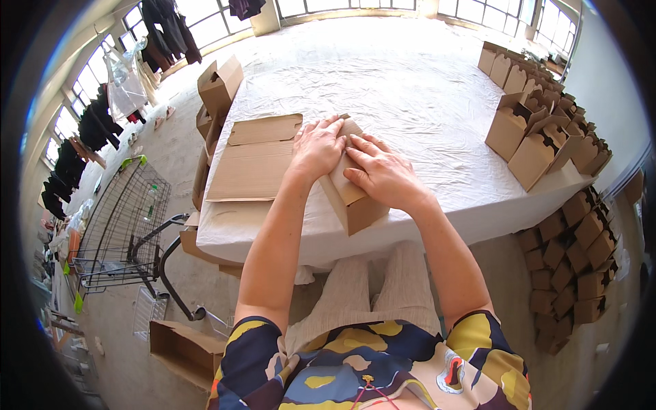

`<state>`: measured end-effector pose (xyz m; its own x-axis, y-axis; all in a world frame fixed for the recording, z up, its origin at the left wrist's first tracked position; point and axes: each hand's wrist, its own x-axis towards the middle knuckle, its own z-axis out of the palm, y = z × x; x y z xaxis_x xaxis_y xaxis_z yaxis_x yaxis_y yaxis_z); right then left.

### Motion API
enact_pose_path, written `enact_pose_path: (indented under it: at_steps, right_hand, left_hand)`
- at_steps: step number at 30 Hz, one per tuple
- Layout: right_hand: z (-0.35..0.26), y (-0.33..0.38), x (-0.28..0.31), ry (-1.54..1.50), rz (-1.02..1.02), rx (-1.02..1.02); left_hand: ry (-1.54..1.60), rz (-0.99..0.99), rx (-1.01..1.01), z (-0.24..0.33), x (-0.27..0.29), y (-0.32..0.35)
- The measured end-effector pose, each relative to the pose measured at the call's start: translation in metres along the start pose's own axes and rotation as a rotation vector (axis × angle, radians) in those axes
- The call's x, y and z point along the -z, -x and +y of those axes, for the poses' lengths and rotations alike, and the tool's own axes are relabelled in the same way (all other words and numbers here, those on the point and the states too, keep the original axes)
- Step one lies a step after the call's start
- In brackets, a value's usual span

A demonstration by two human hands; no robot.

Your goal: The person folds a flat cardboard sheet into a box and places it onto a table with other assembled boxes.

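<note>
A wide table (410, 82) under a crinkled white sheet fills the view ahead of both hands. Well beyond the right fingers, finished brown boxes (540, 137) stand in rows along the table's far right edge, and more are stacked on the floor (567, 266) below them. Just left of the left fingers lies a stack of flat cardboard blanks (253, 160), with an open carton (220, 85) past it at the table corner. Farther left on the floor stands a wire cart (123, 225).

Under the fingers sits the box (352, 198), a plain brown cardboard piece, unprinted, partly folded. Its long axis runs from the near table edge away toward the middle of the table, leaning slightly left; the near end, a squared corner, overhangs the edge toward the person, and the far end points away under the fingertips.

The left hand (318, 147) lies flat on the box's far part, fingers spread and pressing down. The right hand (383, 174) rests beside it, touching it, fingers stretched out and slightly apart, pressed on the top panel. Neither hand pinches anything.
</note>
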<state>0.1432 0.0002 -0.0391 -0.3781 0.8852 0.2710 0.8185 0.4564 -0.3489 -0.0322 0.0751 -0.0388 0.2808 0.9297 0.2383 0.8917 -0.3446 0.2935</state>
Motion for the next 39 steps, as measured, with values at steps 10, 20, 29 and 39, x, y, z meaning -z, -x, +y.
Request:
enact_pose_path:
  at_steps: [10,20,29,39]
  right_hand:
    - [0.021,0.012,-0.002,-0.747,0.269,0.022]
    - [0.051,0.066,-0.069,-1.058,0.177,-0.180]
    - [0.024,0.070,-0.058,-0.881,0.344,0.004]
    - [0.064,0.076,-0.050,-0.812,0.741,-0.084]
  left_hand:
    - [0.712,0.472,-0.031,-0.034,-0.027,0.006]
    - [1.367,0.450,0.164,-0.017,-0.081,0.102]
    - [0.749,0.289,0.135,-0.021,-0.087,0.120]
    - [1.401,-0.027,-0.153,0.047,-0.087,0.077]
